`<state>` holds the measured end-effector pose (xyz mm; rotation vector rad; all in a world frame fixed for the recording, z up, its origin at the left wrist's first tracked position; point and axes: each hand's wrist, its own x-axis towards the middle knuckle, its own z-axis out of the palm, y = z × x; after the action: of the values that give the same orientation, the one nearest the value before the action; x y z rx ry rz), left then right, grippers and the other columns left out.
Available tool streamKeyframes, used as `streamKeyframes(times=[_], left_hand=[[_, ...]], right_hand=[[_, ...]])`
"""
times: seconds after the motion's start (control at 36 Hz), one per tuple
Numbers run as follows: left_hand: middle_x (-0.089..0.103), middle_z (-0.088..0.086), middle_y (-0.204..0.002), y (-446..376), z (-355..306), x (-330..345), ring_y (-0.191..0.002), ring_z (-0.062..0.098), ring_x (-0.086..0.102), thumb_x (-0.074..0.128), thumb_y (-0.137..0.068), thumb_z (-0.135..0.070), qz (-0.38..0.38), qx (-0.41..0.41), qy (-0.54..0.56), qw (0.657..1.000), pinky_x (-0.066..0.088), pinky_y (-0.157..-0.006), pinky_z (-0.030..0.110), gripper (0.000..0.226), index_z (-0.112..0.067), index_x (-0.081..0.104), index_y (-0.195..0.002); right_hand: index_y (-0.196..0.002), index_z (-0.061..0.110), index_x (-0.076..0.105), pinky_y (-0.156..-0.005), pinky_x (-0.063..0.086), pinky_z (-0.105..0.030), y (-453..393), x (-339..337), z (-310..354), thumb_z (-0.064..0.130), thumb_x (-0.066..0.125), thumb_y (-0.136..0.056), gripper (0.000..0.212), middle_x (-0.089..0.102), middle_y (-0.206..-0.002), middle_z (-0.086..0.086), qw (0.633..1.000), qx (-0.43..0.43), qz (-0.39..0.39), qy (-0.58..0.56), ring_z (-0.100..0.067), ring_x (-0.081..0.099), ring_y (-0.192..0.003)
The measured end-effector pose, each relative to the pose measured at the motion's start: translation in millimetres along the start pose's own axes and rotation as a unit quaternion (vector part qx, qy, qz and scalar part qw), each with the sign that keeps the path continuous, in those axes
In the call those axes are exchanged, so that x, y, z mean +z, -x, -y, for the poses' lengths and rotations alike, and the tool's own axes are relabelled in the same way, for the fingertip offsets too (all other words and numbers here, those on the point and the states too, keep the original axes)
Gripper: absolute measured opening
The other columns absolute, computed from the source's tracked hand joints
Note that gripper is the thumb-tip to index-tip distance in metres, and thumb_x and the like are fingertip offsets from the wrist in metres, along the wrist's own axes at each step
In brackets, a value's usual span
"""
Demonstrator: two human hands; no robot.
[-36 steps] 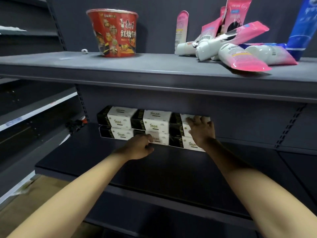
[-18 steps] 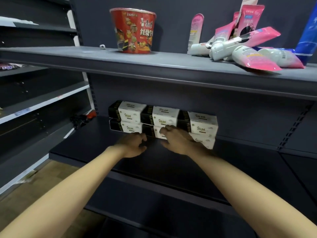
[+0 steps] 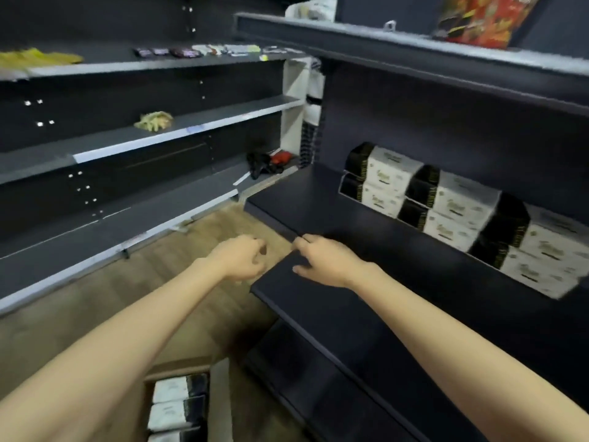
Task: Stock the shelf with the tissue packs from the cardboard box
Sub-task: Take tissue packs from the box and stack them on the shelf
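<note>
Several black-and-white tissue packs (image 3: pixel 452 202) stand two high in a row at the back of the dark shelf (image 3: pixel 306 199). My left hand (image 3: pixel 239 258) hovers off the shelf's front edge, fingers loosely curled, holding nothing. My right hand (image 3: pixel 325 261) is just over the front edge of the shelf, fingers relaxed, empty. Low in the frame, the cardboard box (image 3: pixel 178 368) sits on the floor with more tissue packs (image 3: pixel 178 406) inside.
An upper shelf (image 3: pixel 414 49) carries a red noodle cup (image 3: pixel 481 17). To the left runs another shelving unit (image 3: pixel 143 135) with scattered small items. A lower dark shelf (image 3: pixel 334 362) juts out beneath my right arm. Wooden floor (image 3: pixel 127 298) lies between the units.
Both hands have pulled back from the stacked tissue packs to the shelf's front edge. My view has swung left and down, bringing the box on the floor into sight.
</note>
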<state>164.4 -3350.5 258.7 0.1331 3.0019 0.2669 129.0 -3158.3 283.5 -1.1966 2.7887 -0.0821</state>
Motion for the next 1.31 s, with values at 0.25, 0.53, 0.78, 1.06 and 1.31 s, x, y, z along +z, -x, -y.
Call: streamKeyframes(times=[0.25, 0.53, 0.78, 1.06, 1.31], left_hand=[[0.056, 0.011, -0.116, 87.1, 112.6, 79.5, -0.111, 0.029, 0.055, 0.053, -0.091, -0.039, 0.090, -0.140, 0.068, 0.984, 0.045, -0.088, 0.034, 0.040, -0.013, 0.054, -0.122], [0.048, 0.013, -0.133, 169.3, 172.2, 206.6, -0.123, 0.029, 0.047, 0.053, -0.093, -0.028, 0.202, -0.272, 0.166, 0.926, 0.037, -0.096, 0.032, 0.043, -0.009, 0.045, -0.132], [0.050, 0.009, -0.128, 207.4, 203.9, 300.0, -0.118, 0.029, 0.051, 0.048, -0.092, -0.030, 0.262, -0.323, 0.176, 0.892, 0.048, -0.089, 0.038, 0.043, -0.013, 0.042, -0.132], [0.044, 0.012, -0.133, 197.3, 223.9, 400.5, -0.118, 0.029, 0.049, 0.050, -0.094, -0.025, 0.241, -0.390, 0.241, 0.856, 0.047, -0.092, 0.040, 0.045, -0.009, 0.039, -0.134], [0.040, 0.009, -0.139, 191.7, 235.5, 471.1, -0.121, 0.030, 0.050, 0.052, -0.093, -0.025, 0.225, -0.460, 0.287, 0.810, 0.044, -0.097, 0.039, 0.045, -0.013, 0.042, -0.135]], right_hand=[[-0.130, 0.009, 0.045, -0.088, 0.047, -0.039, -57.7, 95.1, 102.0, 0.036, 0.052, -0.095, 0.045, 0.051, -0.124, -0.010, 0.987, -0.102, 0.118, -0.037, -0.028, 0.053, -0.110], [-0.131, 0.006, 0.043, -0.091, 0.042, -0.036, -75.2, 230.3, 182.2, 0.029, 0.052, -0.095, 0.044, 0.045, -0.133, -0.012, 0.952, -0.110, 0.275, -0.082, -0.031, 0.046, -0.123], [-0.144, 0.009, 0.029, -0.093, 0.043, -0.036, -84.6, 347.4, 212.6, 0.029, 0.047, -0.097, 0.055, 0.035, -0.145, -0.013, 0.924, -0.037, 0.367, -0.105, -0.033, 0.046, -0.125], [-0.132, 0.006, 0.039, -0.089, 0.040, -0.034, -116.9, 486.3, 208.2, 0.029, 0.051, -0.096, 0.044, 0.040, -0.133, -0.013, 0.926, -0.009, 0.365, -0.092, -0.033, 0.044, -0.121], [-0.141, 0.003, 0.030, -0.100, 0.035, -0.040, -156.3, 592.8, 208.4, 0.031, 0.064, -0.088, 0.068, 0.036, -0.138, -0.017, 0.941, -0.044, 0.334, -0.033, -0.033, 0.034, -0.129]])
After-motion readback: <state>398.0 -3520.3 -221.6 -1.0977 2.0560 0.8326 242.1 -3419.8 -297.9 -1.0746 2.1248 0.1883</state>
